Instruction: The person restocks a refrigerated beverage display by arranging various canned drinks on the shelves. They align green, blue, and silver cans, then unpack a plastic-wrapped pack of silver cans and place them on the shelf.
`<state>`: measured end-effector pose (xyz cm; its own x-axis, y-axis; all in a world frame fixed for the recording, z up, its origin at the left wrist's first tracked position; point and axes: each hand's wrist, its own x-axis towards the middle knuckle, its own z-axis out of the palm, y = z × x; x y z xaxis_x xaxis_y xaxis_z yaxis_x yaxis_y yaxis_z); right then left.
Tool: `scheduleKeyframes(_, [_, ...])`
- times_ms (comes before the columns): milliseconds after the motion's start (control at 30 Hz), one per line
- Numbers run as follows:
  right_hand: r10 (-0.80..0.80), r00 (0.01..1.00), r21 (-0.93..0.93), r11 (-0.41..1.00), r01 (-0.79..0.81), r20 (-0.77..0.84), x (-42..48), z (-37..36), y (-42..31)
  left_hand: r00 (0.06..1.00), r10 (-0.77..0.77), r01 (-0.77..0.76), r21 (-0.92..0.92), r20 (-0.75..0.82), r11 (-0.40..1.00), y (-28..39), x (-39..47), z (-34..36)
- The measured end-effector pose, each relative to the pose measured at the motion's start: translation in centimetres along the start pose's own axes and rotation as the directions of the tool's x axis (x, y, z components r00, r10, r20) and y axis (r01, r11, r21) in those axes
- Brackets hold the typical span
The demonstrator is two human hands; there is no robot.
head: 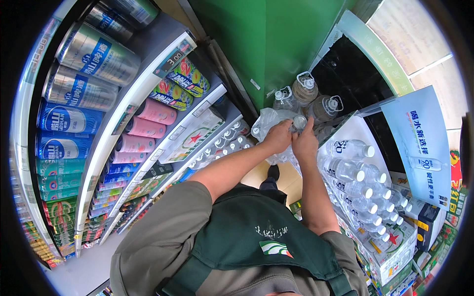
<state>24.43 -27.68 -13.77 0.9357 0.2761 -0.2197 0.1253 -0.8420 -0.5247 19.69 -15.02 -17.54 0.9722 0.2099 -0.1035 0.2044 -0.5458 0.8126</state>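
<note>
My left hand (pixel 280 137) and my right hand (pixel 305 143) are close together ahead of my body. Between their fingers is the round end of a clear plastic bottle (pixel 299 122). Crumpled clear plastic film (pixel 269 119) bunches beside and below my left hand, whose fingers close on it near the bottle. My right hand has its index finger along the bottle's side and its thumb towards my left hand. The lower part of the bottle is hidden. Just beyond stand large handled water jugs (pixel 304 90), (pixel 324 108), (pixel 284 97).
On the left are shelves (pixel 155 70) of drink cans (pixel 98 55), with wrapped bottles (pixel 222 146) on the lowest level. A green panel (pixel 259 44) rises ahead. At right, a display bin (pixel 364 129) holds capped water bottles (pixel 346 174), beside beer cartons (pixel 392 244). My shoe (pixel 273 172) is on the tiled floor.
</note>
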Motion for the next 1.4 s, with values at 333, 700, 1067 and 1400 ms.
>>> scheduleKeyframes(333, [-0.160, 0.987, -0.095, 0.983, 0.156, -0.031, 1.2, 0.6, 0.6, 0.998, 0.010, -0.009, 0.016, -0.068, 1.000, -0.3, -0.3, 0.6])
scheduleKeyframes(700, [-0.237, 0.969, -0.124, 0.966, 0.226, -0.076, 1.4, 1.1, 0.9, 0.998, -0.057, 0.059, 0.087, -0.021, 0.994, -0.3, 1.1, -1.0])
scheduleKeyframes(1067, [-0.285, 0.941, -0.016, 0.958, 0.287, -0.180, 2.2, 3.3, 1.6, 0.993, -0.041, 0.029, 0.119, 0.107, 0.993, -1.6, 2.3, -2.0])
scheduleKeyframes(1400, [-0.229, 0.958, 0.157, 0.953, 0.257, -0.174, 2.4, 2.8, 2.3, 0.965, -0.059, -0.034, 0.342, 0.257, 0.939, -0.4, 5.0, -2.1])
